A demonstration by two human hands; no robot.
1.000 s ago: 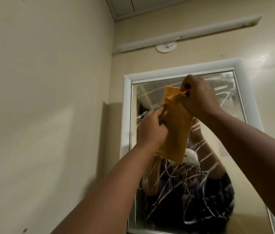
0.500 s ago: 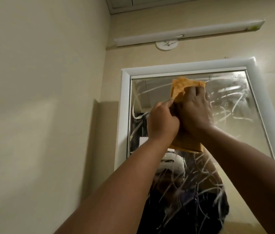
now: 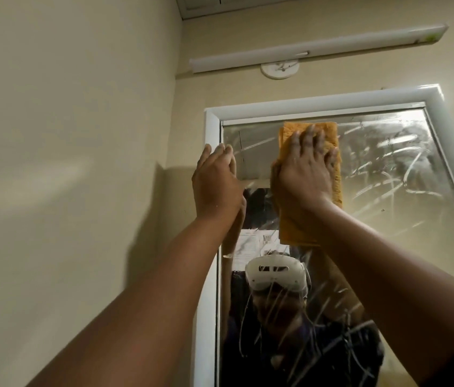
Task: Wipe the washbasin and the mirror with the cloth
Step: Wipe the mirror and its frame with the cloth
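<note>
The left hand [image 3: 216,185] has let go of the cloth [image 3: 332,174] since half a second ago and is now resting apart from it, straight fingers lying against the upper left corner of the mirror [image 3: 387,169] beside its white frame [image 3: 210,129]. The right hand [image 3: 304,169] is pressing the orange cloth flat against the glass near the top edge, fingers spread and extended, nothing curled. The folded cloth is hanging below the palm. Streaks are covering the mirror. A tube light [image 3: 318,48] is sitting on the cream wall [image 3: 66,163] above.
</note>
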